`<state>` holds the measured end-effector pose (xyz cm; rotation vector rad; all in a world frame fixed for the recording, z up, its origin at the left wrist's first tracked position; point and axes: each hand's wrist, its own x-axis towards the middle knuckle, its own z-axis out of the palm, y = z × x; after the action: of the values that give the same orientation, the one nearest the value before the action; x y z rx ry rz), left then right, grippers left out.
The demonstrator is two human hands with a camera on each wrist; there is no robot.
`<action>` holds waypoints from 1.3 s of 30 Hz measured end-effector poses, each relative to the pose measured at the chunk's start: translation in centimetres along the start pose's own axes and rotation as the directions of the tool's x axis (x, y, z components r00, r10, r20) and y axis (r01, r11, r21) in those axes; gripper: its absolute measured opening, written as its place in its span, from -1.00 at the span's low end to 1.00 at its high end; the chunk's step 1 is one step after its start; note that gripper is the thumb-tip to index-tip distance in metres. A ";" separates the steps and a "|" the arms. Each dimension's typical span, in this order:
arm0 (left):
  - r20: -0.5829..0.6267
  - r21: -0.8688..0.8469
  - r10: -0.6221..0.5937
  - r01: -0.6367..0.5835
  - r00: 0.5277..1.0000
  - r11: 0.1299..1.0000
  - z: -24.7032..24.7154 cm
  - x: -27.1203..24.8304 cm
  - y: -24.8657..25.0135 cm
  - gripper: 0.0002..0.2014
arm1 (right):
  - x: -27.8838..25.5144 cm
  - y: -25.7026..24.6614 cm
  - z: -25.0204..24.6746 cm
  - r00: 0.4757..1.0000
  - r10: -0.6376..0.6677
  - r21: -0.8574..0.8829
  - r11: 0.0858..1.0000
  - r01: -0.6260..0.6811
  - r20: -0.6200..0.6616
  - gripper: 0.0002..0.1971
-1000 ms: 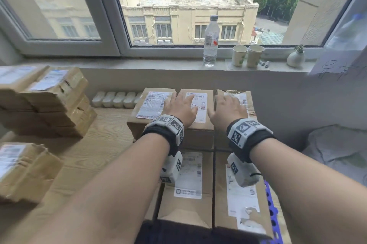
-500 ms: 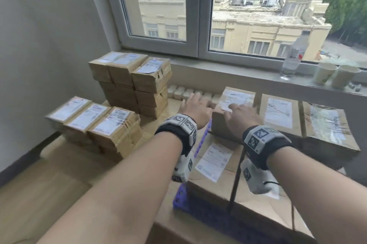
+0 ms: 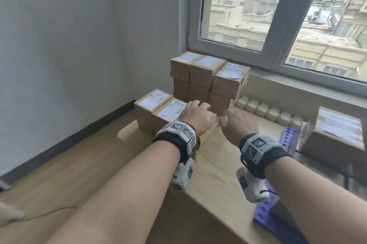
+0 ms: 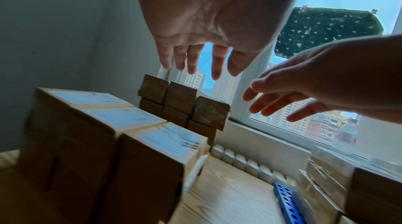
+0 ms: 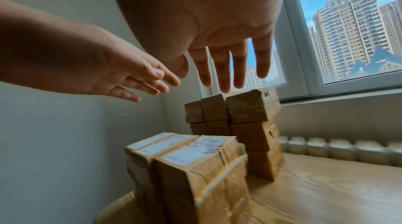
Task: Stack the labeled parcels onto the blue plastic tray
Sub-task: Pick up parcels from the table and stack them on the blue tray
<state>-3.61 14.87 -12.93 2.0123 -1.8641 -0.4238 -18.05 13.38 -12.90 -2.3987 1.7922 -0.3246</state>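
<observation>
At the counter's [image 3: 216, 166] near right edge lies the blue tray [image 3: 264, 214], its holed rim running back along that side to a parcel on it [image 3: 337, 134]. That looks like the load already started, which would be why the tray sits clear of the unsorted boxes.

Over the middle of the counter both hands reach toward the left edge. The left hand [image 3: 195, 117] hangs above the low row of labelled parcels [image 3: 164, 109], labels up, standing together at the left edge. Its grip is spread, fingers straight and apart, holding nothing; from the wrist views it appears just above the nearest box top, not yet on it. The right hand [image 3: 237, 123] is just beside it, grip likewise wide and empty, fingers extended, touching nothing I can see. Paired like this, they seem set to clamp one parcel from both sides.

Beyond, at the far left corner under the window, stands a taller stack [image 3: 210, 77]. A row of small white bottles [image 3: 270, 111] lines the far edge.
</observation>
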 end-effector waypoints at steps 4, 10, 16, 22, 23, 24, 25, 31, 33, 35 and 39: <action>-0.037 -0.043 -0.076 0.074 0.996 0.996 -2.4 -0.4 -5.4 -0.59 | 1.4 -5.2 1.8 0.999 -0.015 0.054 0.998 0.014 0.028 -0.62; -0.060 -0.057 -0.109 0.106 0.992 0.993 -4.5 0.7 -10.1 -0.58 | 3.9 -9.8 3.4 0.998 -0.014 0.084 0.996 0.008 0.065 -0.63; -0.046 -0.045 -0.131 0.129 0.990 0.991 -5.8 4.3 -14.1 -0.59 | 8.4 -12.5 5.7 0.997 -0.006 0.172 0.985 -0.007 0.078 -0.61; -0.011 -0.044 -0.121 0.121 0.993 0.992 -6.7 10.7 -17.1 -0.58 | 14.0 -15.0 8.0 0.999 -0.022 0.204 0.979 0.012 0.046 -0.62; -0.018 -0.055 -0.117 0.116 0.993 0.992 -6.9 12.1 -17.4 -0.59 | 15.1 -15.3 8.1 0.999 -0.021 0.198 0.980 0.013 0.041 -0.62; -0.027 -0.072 -0.116 0.114 0.993 0.991 -7.1 13.5 -17.7 -0.60 | 16.3 -15.6 8.1 0.999 -0.018 0.195 0.981 0.011 0.032 -0.62; -0.029 -0.095 -0.120 0.117 0.992 0.989 -7.4 15.0 -18.0 -0.60 | 17.7 -15.8 8.0 1.000 -0.011 0.194 0.981 0.006 0.026 -0.62; -0.002 -0.293 -0.192 0.183 0.981 0.938 -8.4 21.8 -18.9 -0.57 | 23.9 -15.9 7.5 1.000 0.026 0.194 0.981 -0.024 -0.005 -0.63; 0.032 -0.367 -0.236 0.231 0.971 0.901 -8.6 23.8 -19.1 -0.52 | 25.2 -15.7 7.7 0.999 0.046 0.194 0.980 -0.045 0.000 -0.63; 0.075 -0.428 -0.262 0.269 0.962 0.863 -8.7 26.0 -19.4 -0.45 | 26.2 -15.5 7.7 0.998 0.068 0.189 0.980 -0.070 0.015 -0.63; 0.161 -0.501 -0.294 0.335 0.942 0.798 -8.4 30.2 -20.3 -0.34 | 28.4 -15.2 7.6 0.993 0.117 0.198 0.973 -0.116 0.008 -0.63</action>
<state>20.72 -13.42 -13.92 1.9231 -1.2472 -0.9955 5.65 -9.63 -14.13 -2.1500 1.7997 -0.4712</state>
